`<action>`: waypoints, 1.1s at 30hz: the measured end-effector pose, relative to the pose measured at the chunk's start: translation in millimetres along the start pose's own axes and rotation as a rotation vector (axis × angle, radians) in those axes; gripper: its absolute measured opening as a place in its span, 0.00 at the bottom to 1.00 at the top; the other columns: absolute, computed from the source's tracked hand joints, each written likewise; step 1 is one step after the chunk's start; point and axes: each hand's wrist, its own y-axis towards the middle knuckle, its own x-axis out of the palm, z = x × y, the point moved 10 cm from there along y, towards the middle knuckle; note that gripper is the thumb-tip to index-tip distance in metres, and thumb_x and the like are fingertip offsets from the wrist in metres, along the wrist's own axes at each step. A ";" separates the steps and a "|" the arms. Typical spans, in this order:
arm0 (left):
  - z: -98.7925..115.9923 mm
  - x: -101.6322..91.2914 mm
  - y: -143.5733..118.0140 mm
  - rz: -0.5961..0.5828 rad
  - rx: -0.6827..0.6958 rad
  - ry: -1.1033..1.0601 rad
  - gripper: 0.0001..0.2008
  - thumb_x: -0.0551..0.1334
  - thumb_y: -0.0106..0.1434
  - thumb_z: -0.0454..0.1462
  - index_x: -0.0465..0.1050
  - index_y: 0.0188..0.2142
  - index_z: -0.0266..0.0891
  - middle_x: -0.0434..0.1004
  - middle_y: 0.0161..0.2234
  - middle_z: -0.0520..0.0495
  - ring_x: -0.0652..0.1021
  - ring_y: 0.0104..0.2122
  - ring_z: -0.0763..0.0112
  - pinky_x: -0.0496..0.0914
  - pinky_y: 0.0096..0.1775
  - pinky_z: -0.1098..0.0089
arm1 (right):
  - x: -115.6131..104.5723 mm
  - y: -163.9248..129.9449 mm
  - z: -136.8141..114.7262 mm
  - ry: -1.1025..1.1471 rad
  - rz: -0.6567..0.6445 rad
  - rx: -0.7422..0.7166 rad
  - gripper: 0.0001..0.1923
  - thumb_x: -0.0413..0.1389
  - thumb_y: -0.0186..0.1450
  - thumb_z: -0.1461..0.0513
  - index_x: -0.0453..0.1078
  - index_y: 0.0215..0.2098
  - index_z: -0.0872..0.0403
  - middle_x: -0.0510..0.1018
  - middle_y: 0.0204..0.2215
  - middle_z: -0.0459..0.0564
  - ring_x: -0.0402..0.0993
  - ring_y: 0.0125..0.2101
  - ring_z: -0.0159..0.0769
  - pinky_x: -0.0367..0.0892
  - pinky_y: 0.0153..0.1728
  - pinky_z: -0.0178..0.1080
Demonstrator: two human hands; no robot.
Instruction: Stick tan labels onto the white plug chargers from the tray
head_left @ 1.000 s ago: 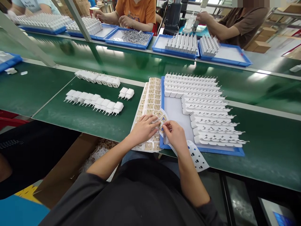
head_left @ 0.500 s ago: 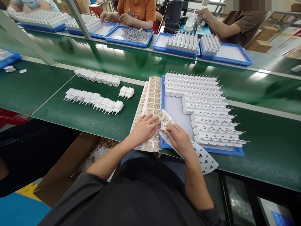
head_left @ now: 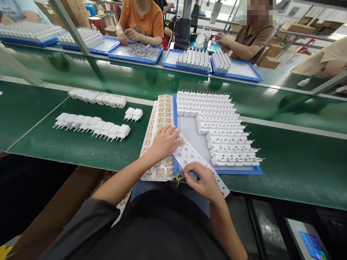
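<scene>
The green bench (head_left: 292,159) stretches past the blue tray (head_left: 244,170) toward 3 o'clock, its front edge running along the 6 o'clock side. A white label strip (head_left: 193,153) crosses the tray's 7 o'clock corner, long axis from about 10:30 to 4:30, lower end overhanging the bench edge. The left hand (head_left: 165,141) lies on its upper end, fingers slightly spread; toward 5 o'clock, the right hand (head_left: 200,177) pinches a tan label (head_left: 179,176) between thumb and forefinger. Half a second ago, the two hands' fingertips were closer together.

Tray (head_left: 187,126) on bench (head_left: 298,162), plugs (head_left: 219,126) inside; sheets (head_left: 164,112) just left, strip (head_left: 193,153) across near corner; other plugs (head_left: 89,124) farther left; more trays (head_left: 244,70) behind.
</scene>
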 end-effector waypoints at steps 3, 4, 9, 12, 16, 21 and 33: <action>30.8 6.8 49.7 0.007 0.107 -0.025 0.24 0.62 0.68 0.44 0.68 0.60 0.36 0.73 0.58 0.35 0.70 0.59 0.49 0.66 0.58 0.52 | 3.1 -2.2 -3.4 0.018 -0.003 -0.004 0.08 0.55 0.65 0.70 0.68 0.36 0.50 0.78 0.32 0.47 0.76 0.33 0.36 0.72 0.37 0.37; 41.4 12.5 65.3 0.003 0.142 -0.019 0.26 0.64 0.67 0.44 0.68 0.60 0.36 0.71 0.59 0.34 0.69 0.60 0.48 0.65 0.58 0.52 | 4.2 -2.8 -4.5 0.024 -0.005 -0.003 0.08 0.55 0.65 0.70 0.68 0.36 0.50 0.78 0.32 0.47 0.76 0.34 0.36 0.72 0.37 0.37; 78.1 47.2 108.6 -0.004 0.258 0.077 0.20 0.67 0.61 0.34 0.71 0.53 0.34 0.55 0.69 0.26 0.63 0.65 0.40 0.61 0.60 0.48 | 6.3 -7.6 -9.6 0.046 -0.004 0.005 0.08 0.55 0.66 0.70 0.67 0.36 0.50 0.77 0.34 0.49 0.76 0.37 0.38 0.71 0.40 0.40; 83.6 46.3 105.8 0.016 0.280 0.045 0.14 0.60 0.61 0.26 0.71 0.47 0.34 0.59 0.67 0.29 0.64 0.64 0.44 0.62 0.59 0.51 | 4.2 -11.9 -6.3 0.077 0.009 0.025 0.07 0.54 0.67 0.69 0.67 0.37 0.50 0.76 0.34 0.49 0.75 0.37 0.38 0.71 0.40 0.40; 64.1 17.9 77.3 -0.079 0.166 -0.423 0.11 0.63 0.62 0.31 0.68 0.44 0.39 0.76 0.50 0.38 0.75 0.50 0.55 0.70 0.49 0.58 | -10.7 -16.1 6.8 0.197 0.145 0.071 0.05 0.56 0.69 0.67 0.69 0.39 0.49 0.78 0.36 0.50 0.76 0.39 0.38 0.72 0.41 0.41; 17.2 -12.2 2.7 -0.068 -0.154 -1.280 0.25 0.73 0.57 0.46 0.64 0.46 0.43 0.74 0.46 0.45 0.78 0.41 0.66 0.74 0.40 0.68 | -25.4 -13.1 10.1 0.440 0.312 0.051 0.05 0.58 0.68 0.66 0.72 0.37 0.50 0.79 0.33 0.49 0.77 0.35 0.38 0.74 0.37 0.41; -7.9 -15.8 -87.8 0.072 -0.199 -1.306 0.23 0.69 0.61 0.48 0.75 0.52 0.41 0.80 0.49 0.39 0.81 0.49 0.55 0.76 0.50 0.59 | 15.0 20.6 -31.0 0.575 0.144 -0.018 0.06 0.60 0.67 0.67 0.73 0.38 0.49 0.81 0.32 0.46 0.79 0.33 0.36 0.75 0.37 0.41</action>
